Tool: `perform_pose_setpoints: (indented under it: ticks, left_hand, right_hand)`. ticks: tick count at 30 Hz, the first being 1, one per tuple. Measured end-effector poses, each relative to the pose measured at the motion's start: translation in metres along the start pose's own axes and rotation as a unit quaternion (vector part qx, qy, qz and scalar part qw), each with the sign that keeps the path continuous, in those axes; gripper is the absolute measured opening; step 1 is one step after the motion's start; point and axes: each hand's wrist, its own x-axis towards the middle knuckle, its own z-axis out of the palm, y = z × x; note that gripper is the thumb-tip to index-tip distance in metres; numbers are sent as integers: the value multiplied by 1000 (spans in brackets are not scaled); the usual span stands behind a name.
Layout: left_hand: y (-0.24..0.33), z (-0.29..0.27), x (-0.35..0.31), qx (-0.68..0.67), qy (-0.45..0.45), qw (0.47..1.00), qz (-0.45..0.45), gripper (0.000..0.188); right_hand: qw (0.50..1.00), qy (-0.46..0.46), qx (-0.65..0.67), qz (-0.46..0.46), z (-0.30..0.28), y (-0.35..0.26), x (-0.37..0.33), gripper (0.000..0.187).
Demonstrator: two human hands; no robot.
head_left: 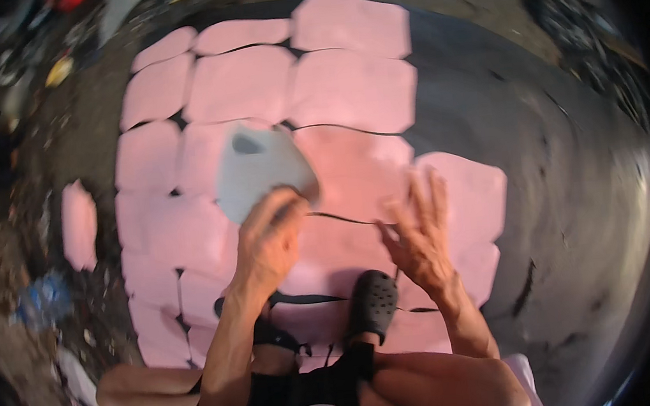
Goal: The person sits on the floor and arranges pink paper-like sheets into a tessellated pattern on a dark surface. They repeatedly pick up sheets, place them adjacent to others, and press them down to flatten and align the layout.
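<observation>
My left hand (pixel 273 227) is closed round the near edge of a pale grey, plate-like piece (pixel 267 165) with an oval hole near its far end. Motion blurs this piece, and its exact kind does not show. Something dark shows at the fingers of that hand. To the right, my right hand (pixel 422 233) is slightly blurred, its fingers spread and nothing in them. Both hands are above pink sheets (pixel 239 82) with cut-off corners, laid edge to edge in rows. Dark gaps show between several of them.
Black sheeting (pixel 560 204) lies under the pink pieces and stretches right. A dark clog (pixel 372 304) on my foot rests among the near pieces. On the littered ground at left are a loose pink piece (pixel 79 225) and crumpled blue plastic (pixel 45 300).
</observation>
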Motion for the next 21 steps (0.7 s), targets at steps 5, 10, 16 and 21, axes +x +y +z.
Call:
perform_pose_setpoints:
  ticks: [5,10,16,21]
  left_hand:
    - [43,12,36,-92,73,982,150,59]
    - [-8,63,61,-332,-83,925,-162,96]
    - [44,150,139,-625,-16,727,-283,61]
    - [31,209,155,-398,-59,824,-398,23]
  right_hand:
    - [964,-236,102,-67,-118,9,78,78]
    - [938,-35,315,141,-165,55,82,49]
    - [882,17,338,327,-115,195,67,58]
    - [916,-64,186,349,-96,229,54,55]
